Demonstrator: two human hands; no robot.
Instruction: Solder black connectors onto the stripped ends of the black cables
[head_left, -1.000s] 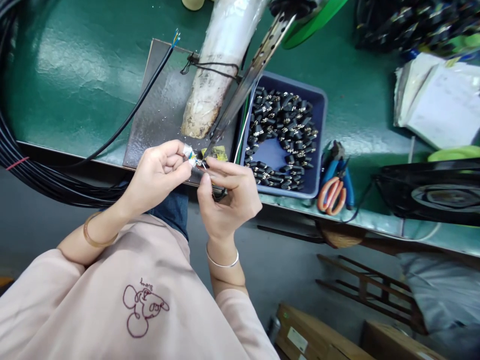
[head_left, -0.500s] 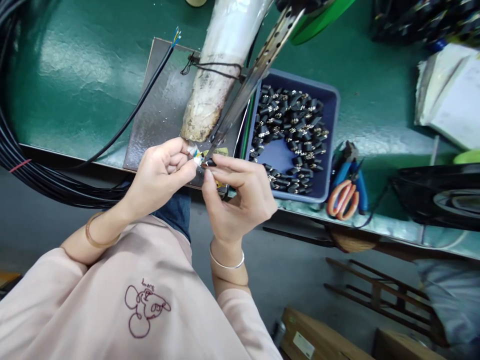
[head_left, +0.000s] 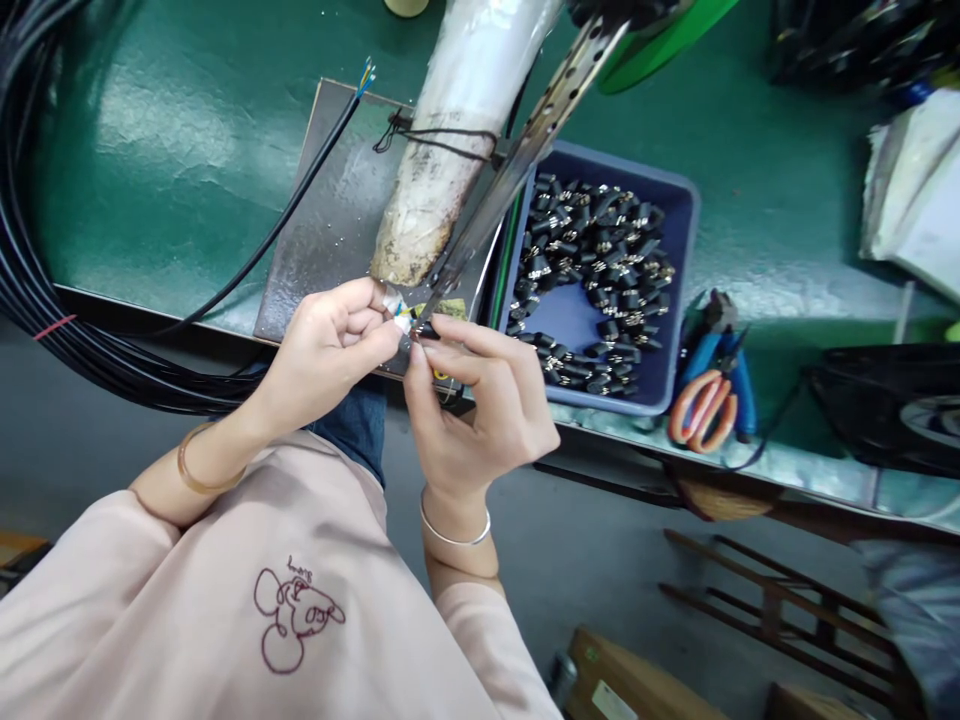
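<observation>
My left hand [head_left: 330, 335] is closed, its thumb and finger pinching thin coloured wires [head_left: 406, 313]; white wrapping shows on its fingertips. Between thumb and forefinger of my right hand [head_left: 480, 395] is a small black connector [head_left: 427, 329], mostly hidden by the fingers. Wires and connector meet just under the lower end of a soldering iron [head_left: 487, 220], which slants down from above with a perforated metal barrel. Whether its tip touches them I cannot tell. Behind the fingers lies a yellowish pad [head_left: 448, 308] on a dark plate [head_left: 307, 240].
A blue bin [head_left: 684, 290] of black connectors stands to the right, with pliers [head_left: 705, 400] beside it. A plastic-wrapped tube [head_left: 442, 160] hangs over the plate. Coiled black cable [head_left: 112, 365] lies left; one stripped cable end [head_left: 364, 80] crosses the plate.
The view has shifted a little, so the bench things appear farther right. Both hands stay together below the soldering iron, still pinching the wires and the connector.
</observation>
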